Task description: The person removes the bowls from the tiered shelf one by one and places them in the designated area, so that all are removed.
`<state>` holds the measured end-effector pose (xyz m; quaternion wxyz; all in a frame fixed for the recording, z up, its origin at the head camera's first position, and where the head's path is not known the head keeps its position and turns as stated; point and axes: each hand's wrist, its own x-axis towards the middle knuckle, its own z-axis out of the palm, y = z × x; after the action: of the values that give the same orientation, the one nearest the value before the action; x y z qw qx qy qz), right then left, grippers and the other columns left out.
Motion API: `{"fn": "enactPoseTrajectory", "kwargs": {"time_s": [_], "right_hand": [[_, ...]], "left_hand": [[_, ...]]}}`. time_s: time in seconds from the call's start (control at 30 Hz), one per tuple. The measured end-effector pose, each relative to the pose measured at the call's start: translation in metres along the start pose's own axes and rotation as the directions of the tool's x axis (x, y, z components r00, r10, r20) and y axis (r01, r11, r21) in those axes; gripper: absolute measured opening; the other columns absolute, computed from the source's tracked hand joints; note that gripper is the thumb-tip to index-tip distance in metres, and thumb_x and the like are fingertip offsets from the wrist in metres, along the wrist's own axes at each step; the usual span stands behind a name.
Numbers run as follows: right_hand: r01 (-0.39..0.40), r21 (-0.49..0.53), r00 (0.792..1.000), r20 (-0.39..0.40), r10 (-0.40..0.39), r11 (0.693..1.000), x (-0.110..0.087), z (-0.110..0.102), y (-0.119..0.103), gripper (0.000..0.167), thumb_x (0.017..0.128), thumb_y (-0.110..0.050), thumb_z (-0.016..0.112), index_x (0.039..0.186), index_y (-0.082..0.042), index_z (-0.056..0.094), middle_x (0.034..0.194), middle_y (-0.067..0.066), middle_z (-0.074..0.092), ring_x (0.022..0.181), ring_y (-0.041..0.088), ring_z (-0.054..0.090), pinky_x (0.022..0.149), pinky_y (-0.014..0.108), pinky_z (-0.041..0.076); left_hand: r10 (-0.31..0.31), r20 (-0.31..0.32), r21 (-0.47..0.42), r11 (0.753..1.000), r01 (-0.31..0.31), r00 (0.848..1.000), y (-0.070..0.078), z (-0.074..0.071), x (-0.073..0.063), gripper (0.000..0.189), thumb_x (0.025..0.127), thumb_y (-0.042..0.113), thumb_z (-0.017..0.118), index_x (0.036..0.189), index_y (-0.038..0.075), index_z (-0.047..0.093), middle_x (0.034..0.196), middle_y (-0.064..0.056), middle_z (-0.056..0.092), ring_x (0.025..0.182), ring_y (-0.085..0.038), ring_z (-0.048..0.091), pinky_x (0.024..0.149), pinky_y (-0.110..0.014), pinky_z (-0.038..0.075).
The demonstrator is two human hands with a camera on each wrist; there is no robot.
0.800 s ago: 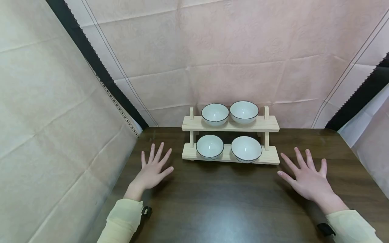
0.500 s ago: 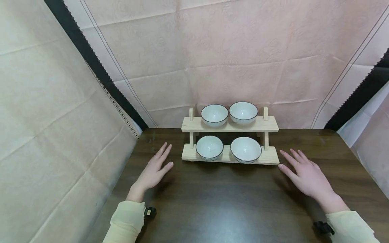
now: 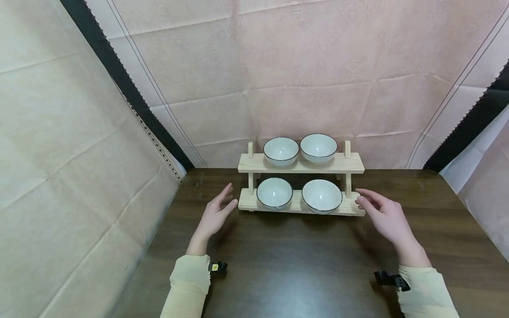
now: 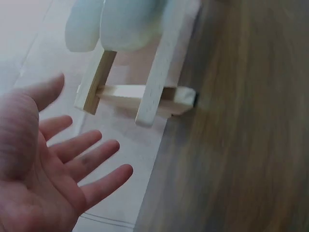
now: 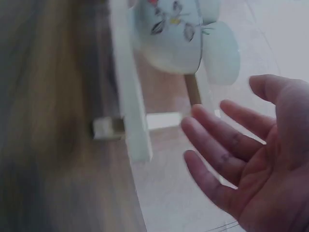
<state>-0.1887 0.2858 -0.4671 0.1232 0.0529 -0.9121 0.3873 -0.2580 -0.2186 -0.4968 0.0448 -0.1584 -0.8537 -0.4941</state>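
A two-tier wooden rack (image 3: pixel 254 164) stands at the back of the table. Its upper shelf bears two white bowls with dark rims, a left one (image 3: pixel 281 150) and a right one (image 3: pixel 319 146). Two more sit on the lower shelf, a left bowl (image 3: pixel 274 193) and a right bowl (image 3: pixel 321 195); the right wrist view shows a flower pattern on one bowl (image 5: pixel 174 34). My left hand (image 3: pixel 214 216) is just left of the rack, fingers extended, palm toward it, holding nothing. My right hand (image 3: pixel 385 216) is at the rack's right end, fingers slightly bent, fingertips overlapping the lower shelf's end in the head view.
The dark wooden table (image 3: pixel 286 260) spreads in front of the rack. Pale cloth (image 3: pixel 310 66) hangs behind it, and another cloth wall (image 3: pixel 71 185) rises at the left. A small black device (image 3: pixel 218 267) is worn on the left wrist, another (image 3: pixel 391 280) on the right.
Both hands have moved inward toward the rack's ends. Their spread fingers have drawn together, and the right hand's fingers are more bent. Rack and bowls have stayed in place.
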Motion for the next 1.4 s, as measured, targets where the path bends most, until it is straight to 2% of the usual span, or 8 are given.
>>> {"fn": "enactPoseTrajectory", "kwargs": {"time_s": [0.13,0.27,0.37,0.57,0.8,1.0,1.17,1.4], "right_hand": [[-0.050,0.073,0.997,0.065,0.045,0.996,0.008,0.010,-0.007,0.049,0.113,-0.037,0.056,0.151,-0.006,0.060,0.113,0.017,0.078,0.100,0.032,0.077,0.076,0.030,0.055],[-0.136,0.152,0.985,0.130,0.116,0.979,0.012,0.021,-0.016,0.056,0.114,-0.041,0.052,0.157,-0.005,0.052,0.112,0.018,0.077,0.096,0.029,0.077,0.081,0.030,0.057],[-0.192,0.202,0.974,0.160,0.161,0.960,0.015,0.028,-0.021,0.063,0.113,-0.048,0.050,0.159,-0.005,0.048,0.110,0.018,0.076,0.092,0.028,0.075,0.081,0.031,0.058],[-0.257,0.232,0.956,0.206,0.211,0.938,0.016,0.039,-0.027,0.069,0.112,-0.051,0.052,0.161,-0.004,0.043,0.106,0.016,0.075,0.086,0.026,0.071,0.081,0.036,0.058],[-0.283,0.252,0.937,0.277,0.211,0.926,0.016,0.045,-0.024,0.075,0.112,-0.047,0.054,0.166,-0.001,0.031,0.105,0.017,0.076,0.088,0.027,0.072,0.080,0.032,0.059],[-0.287,0.283,0.934,0.294,0.202,0.915,0.017,0.047,-0.022,0.074,0.112,-0.040,0.057,0.166,0.001,0.027,0.103,0.016,0.077,0.091,0.031,0.074,0.079,0.032,0.059],[-0.294,0.299,0.932,0.300,0.203,0.908,0.018,0.047,-0.023,0.075,0.111,-0.038,0.060,0.167,0.000,0.027,0.102,0.015,0.077,0.091,0.032,0.074,0.081,0.034,0.059],[-0.299,0.315,0.930,0.306,0.202,0.901,0.020,0.047,-0.024,0.075,0.111,-0.037,0.060,0.167,0.001,0.026,0.100,0.014,0.077,0.091,0.031,0.074,0.081,0.035,0.060]], "left_hand": [[-0.063,-0.064,-0.052,0.997,0.059,0.996,-0.004,0.011,0.007,0.066,0.108,0.034,0.067,0.166,0.012,0.042,0.161,-0.019,0.049,0.142,-0.042,0.053,0.116,-0.058,0.042],[-0.133,-0.095,-0.125,0.985,0.120,0.987,-0.008,0.020,0.009,0.064,0.108,0.027,0.068,0.164,0.011,0.043,0.160,-0.021,0.051,0.141,-0.040,0.055,0.115,-0.057,0.044],[-0.180,-0.097,-0.184,0.970,0.161,0.979,-0.009,0.025,0.009,0.062,0.108,0.025,0.068,0.163,0.011,0.045,0.158,-0.021,0.053,0.138,-0.038,0.058,0.113,-0.055,0.047],[-0.220,-0.071,-0.268,0.944,0.194,0.973,-0.010,0.029,0.010,0.057,0.108,0.020,0.067,0.159,0.003,0.049,0.152,-0.024,0.057,0.128,-0.038,0.064,0.104,-0.050,0.055],[-0.257,-0.042,-0.327,0.917,0.230,0.965,-0.011,0.027,0.008,0.054,0.110,0.019,0.064,0.158,0.000,0.049,0.145,-0.025,0.061,0.126,-0.038,0.065,0.099,-0.049,0.059],[-0.288,-0.037,-0.364,0.896,0.256,0.957,-0.015,0.029,0.007,0.052,0.109,0.017,0.065,0.157,0.001,0.051,0.144,-0.026,0.062,0.121,-0.035,0.067,0.092,-0.044,0.062],[-0.319,-0.033,-0.365,0.886,0.285,0.947,-0.017,0.033,0.007,0.049,0.108,0.015,0.066,0.155,0.002,0.055,0.139,-0.024,0.064,0.111,-0.033,0.070,0.084,-0.038,0.063],[-0.315,-0.020,-0.372,0.883,0.285,0.949,-0.019,0.041,0.008,0.049,0.108,0.010,0.066,0.153,-0.001,0.055,0.132,-0.025,0.067,0.105,-0.039,0.074,0.081,-0.036,0.063]]}}
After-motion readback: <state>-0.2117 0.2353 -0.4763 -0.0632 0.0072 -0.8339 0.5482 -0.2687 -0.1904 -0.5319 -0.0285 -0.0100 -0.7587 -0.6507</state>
